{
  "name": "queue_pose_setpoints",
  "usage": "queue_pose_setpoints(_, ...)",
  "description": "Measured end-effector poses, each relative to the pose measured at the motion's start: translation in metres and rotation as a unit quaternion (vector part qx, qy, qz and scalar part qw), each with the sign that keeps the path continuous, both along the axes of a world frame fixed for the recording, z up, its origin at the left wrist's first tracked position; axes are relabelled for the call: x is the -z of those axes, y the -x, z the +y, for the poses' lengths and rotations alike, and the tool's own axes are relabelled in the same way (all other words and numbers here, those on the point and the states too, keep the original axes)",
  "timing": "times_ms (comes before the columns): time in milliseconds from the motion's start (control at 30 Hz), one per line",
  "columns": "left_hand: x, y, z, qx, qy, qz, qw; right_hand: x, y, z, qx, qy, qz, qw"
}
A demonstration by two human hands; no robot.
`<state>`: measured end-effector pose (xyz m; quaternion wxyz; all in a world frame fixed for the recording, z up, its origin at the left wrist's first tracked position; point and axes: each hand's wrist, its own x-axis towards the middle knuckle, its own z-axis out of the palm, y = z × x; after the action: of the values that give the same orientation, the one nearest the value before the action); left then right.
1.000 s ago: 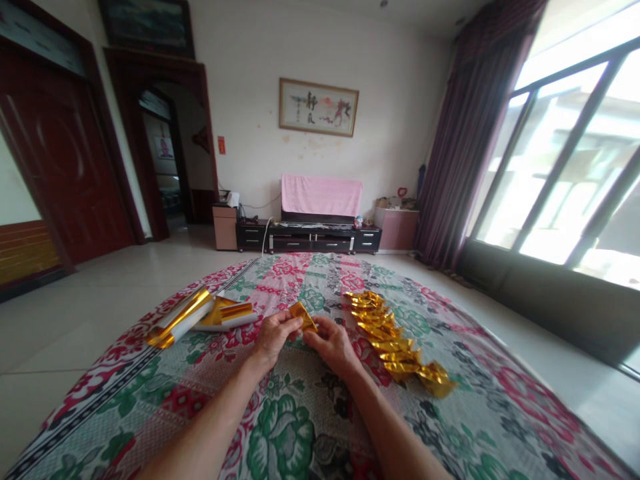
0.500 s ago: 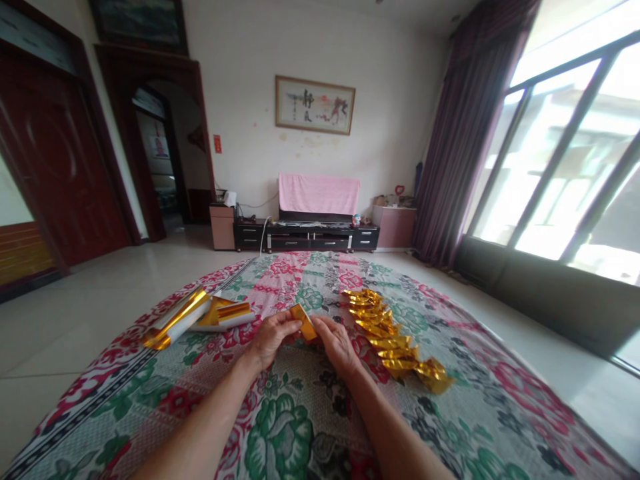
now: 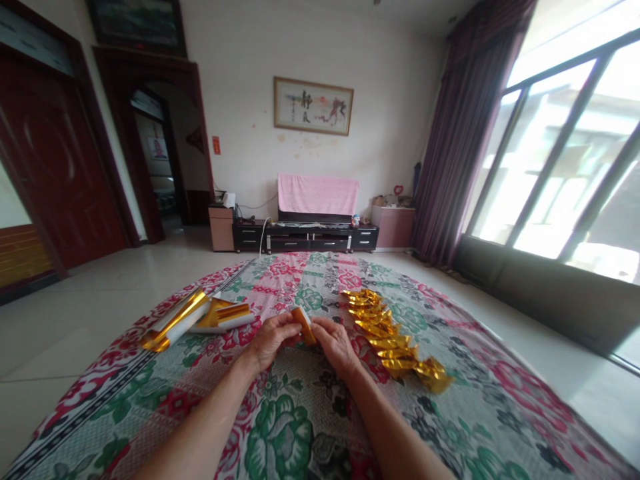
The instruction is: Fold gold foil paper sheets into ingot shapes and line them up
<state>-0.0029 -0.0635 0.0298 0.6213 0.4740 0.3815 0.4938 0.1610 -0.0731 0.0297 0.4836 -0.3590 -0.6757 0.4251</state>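
A small piece of gold foil paper [image 3: 304,325] with a pale inner side is held between my two hands, its upper edge curled. My left hand [image 3: 274,338] pinches its left side between thumb and fingers. On the right side, my right hand [image 3: 334,341] grips it with the thumb on top. Folded gold foil pieces [image 3: 390,337] lie in an overlapping row just right of my right hand. Left of my left hand are loosely rolled gold foil sheets [image 3: 180,320] with white backs.
A flowered cloth [image 3: 280,433] covers the surface under my hands. Beyond it stands a low black cabinet [image 3: 310,239] with a pink cloth [image 3: 318,193] draped above. A purple curtain [image 3: 450,147] and large windows are on the right, a dark red door [image 3: 60,153] on the left.
The gold foil paper between my hands has gone from a flatter, folded shape to a more curled one. Both hands stay almost in place; the row and rolls have not moved.
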Motion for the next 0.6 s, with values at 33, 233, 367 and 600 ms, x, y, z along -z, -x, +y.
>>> queue_pose_setpoints(33,0.0,0.0,0.0,0.002,0.001,-0.001,1.0,0.001,0.001,0.001,-0.003,0.004,0.007,1.0)
queue_pose_setpoints(233,0.003,0.001,0.002,0.01,0.003,-0.003,1.0,0.008,0.007,0.004,0.006,0.032,0.045,0.998)
queue_pose_setpoints(367,0.001,0.001,0.001,0.007,0.006,-0.007,1.0,0.01,0.008,0.005,0.029,0.026,0.054,0.998)
queue_pose_setpoints(600,-0.001,-0.002,-0.002,0.017,-0.033,0.002,0.999,0.012,0.009,0.007,0.075,0.015,0.033,0.996)
